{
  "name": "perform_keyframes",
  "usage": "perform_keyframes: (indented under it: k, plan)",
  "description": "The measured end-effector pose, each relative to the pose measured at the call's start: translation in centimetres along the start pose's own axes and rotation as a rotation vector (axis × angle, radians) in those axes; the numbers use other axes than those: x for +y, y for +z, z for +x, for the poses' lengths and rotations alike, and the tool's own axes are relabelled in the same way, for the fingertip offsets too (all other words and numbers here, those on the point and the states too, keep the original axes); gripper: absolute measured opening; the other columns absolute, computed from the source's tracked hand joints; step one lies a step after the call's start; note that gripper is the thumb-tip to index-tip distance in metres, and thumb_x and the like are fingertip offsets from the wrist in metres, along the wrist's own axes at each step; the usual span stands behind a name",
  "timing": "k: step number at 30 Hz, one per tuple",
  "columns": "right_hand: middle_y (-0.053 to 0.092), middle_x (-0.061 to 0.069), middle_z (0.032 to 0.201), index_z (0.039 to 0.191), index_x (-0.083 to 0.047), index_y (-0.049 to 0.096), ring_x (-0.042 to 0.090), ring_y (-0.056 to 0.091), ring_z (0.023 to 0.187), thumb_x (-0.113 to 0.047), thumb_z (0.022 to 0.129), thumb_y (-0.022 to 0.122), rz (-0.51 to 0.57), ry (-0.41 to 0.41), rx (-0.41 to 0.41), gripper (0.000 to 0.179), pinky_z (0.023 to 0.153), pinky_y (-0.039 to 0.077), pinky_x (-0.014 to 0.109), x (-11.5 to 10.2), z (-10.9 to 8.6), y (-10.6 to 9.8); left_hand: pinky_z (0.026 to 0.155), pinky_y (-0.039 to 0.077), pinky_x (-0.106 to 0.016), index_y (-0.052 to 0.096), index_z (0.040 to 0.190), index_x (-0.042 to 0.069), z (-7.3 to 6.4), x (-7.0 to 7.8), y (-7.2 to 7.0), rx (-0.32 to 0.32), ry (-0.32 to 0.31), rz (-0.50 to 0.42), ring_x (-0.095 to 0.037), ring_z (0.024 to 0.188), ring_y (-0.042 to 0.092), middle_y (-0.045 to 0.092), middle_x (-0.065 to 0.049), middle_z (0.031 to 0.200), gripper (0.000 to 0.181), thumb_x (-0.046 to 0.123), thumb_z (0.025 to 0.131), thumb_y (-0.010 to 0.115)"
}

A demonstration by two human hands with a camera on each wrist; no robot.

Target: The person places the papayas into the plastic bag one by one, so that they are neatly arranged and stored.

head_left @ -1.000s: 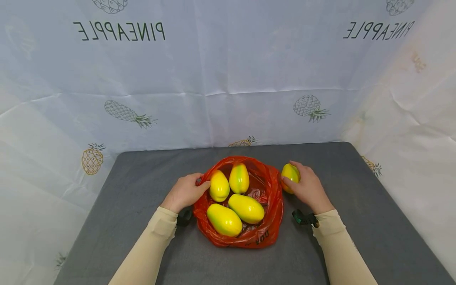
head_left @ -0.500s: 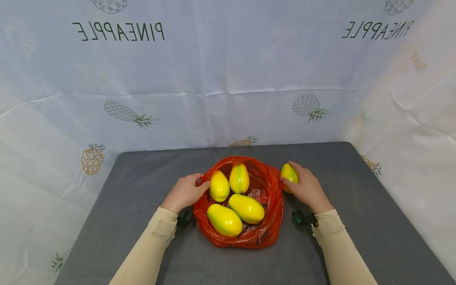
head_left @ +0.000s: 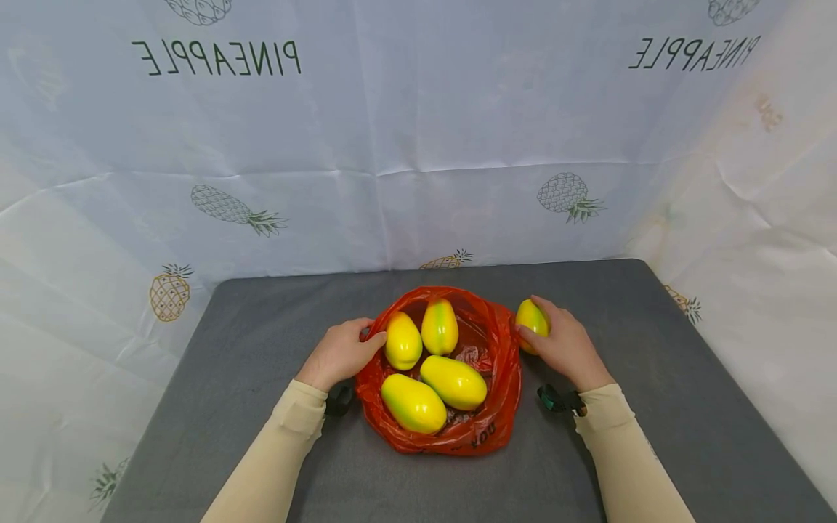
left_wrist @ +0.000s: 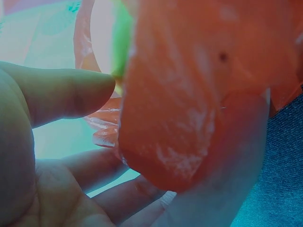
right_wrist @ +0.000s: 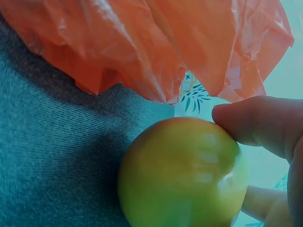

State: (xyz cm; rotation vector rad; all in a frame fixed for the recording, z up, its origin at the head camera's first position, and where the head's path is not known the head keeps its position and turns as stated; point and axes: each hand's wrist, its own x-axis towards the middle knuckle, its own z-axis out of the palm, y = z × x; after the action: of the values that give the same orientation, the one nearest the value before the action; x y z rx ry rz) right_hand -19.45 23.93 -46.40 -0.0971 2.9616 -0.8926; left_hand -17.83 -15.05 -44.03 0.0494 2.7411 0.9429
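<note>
A red plastic bag (head_left: 502, 407) sits with its mouth spread wide, and several glossy yellow-green papayas (head_left: 413, 404) lie inside it. My left hand (head_left: 341, 354) holds the bag's left rim. In the left wrist view the thumb (left_wrist: 71, 92) lies on one side of the red plastic (left_wrist: 170, 118) and the fingers reach behind it, partly hidden. Just right of the bag, my right hand (head_left: 567, 344) grips another papaya (head_left: 532, 319) between thumb and fingers. The right wrist view shows that papaya (right_wrist: 182, 175) end-on, below the crumpled side of the bag.
Under everything is a dark grey cloth-covered table (head_left: 261, 312). A pale curtain (head_left: 418, 116) printed with pineapples hangs behind its far edge and along both sides. A black wrist strap (head_left: 559, 399) shows at the right wrist.
</note>
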Motion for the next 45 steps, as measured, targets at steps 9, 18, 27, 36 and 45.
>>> perform_keyframes:
  k: [9, 18, 27, 36, 45]
  plan:
    - [0.056, 0.031, 0.148, 0.166, -0.004, 0.038, 0.045, 0.059, 0.119, -0.049, 0.105, 0.064, -0.008, -0.010, 0.000, 0.080, 0.095, 0.057, 0.060, -0.2, 0.0, -0.3, 0.087, 0.062, -0.041, 0.065, 0.147, 0.011, -0.2, 0.0, -0.1, 0.012, -0.007, 0.011, -0.021, 0.091, 0.069, 0.075, -0.012, 0.132, 0.053, 0.045, 0.107, 0.064]
    - [0.058, 0.031, 0.144, 0.166, -0.004, 0.039, 0.043, 0.060, 0.115, -0.049, 0.104, 0.066, -0.009, -0.026, 0.023, 0.081, 0.092, 0.058, 0.058, -0.4, -0.4, -0.9, 0.085, 0.063, -0.040, 0.065, 0.148, 0.011, -0.3, 0.2, 0.0, 0.008, -0.010, -0.004, -0.020, 0.088, 0.068, 0.075, -0.011, 0.131, 0.053, 0.045, 0.106, 0.065]
    - [0.056, 0.030, 0.147, 0.166, -0.005, 0.038, 0.043, 0.060, 0.116, -0.050, 0.104, 0.067, 0.002, -0.034, 0.032, 0.082, 0.091, 0.059, 0.057, -1.3, -0.9, -1.9, 0.085, 0.063, -0.039, 0.065, 0.148, 0.011, -0.2, 0.2, 0.1, 0.012, -0.008, -0.006, -0.020, 0.088, 0.068, 0.075, -0.012, 0.130, 0.054, 0.045, 0.106, 0.065]
    - [0.053, 0.029, 0.153, 0.168, -0.009, 0.036, 0.043, 0.058, 0.119, -0.050, 0.104, 0.067, 0.006, -0.052, 0.056, 0.082, 0.092, 0.059, 0.059, -2.5, -1.8, -2.8, 0.086, 0.063, -0.040, 0.065, 0.148, 0.010, -0.1, 0.2, 0.1, 0.012, -0.007, 0.000, -0.020, 0.090, 0.069, 0.075, -0.012, 0.132, 0.054, 0.045, 0.106, 0.064]
    - [0.050, 0.027, 0.157, 0.169, -0.011, 0.036, 0.043, 0.057, 0.121, -0.048, 0.104, 0.067, 0.016, -0.070, 0.074, 0.081, 0.093, 0.061, 0.060, -3.6, -2.6, -3.6, 0.093, 0.063, -0.045, 0.063, 0.149, 0.010, -0.1, 0.1, 0.1, 0.005, -0.009, 0.010, -0.022, 0.095, 0.070, 0.074, -0.013, 0.136, 0.056, 0.046, 0.106, 0.064]
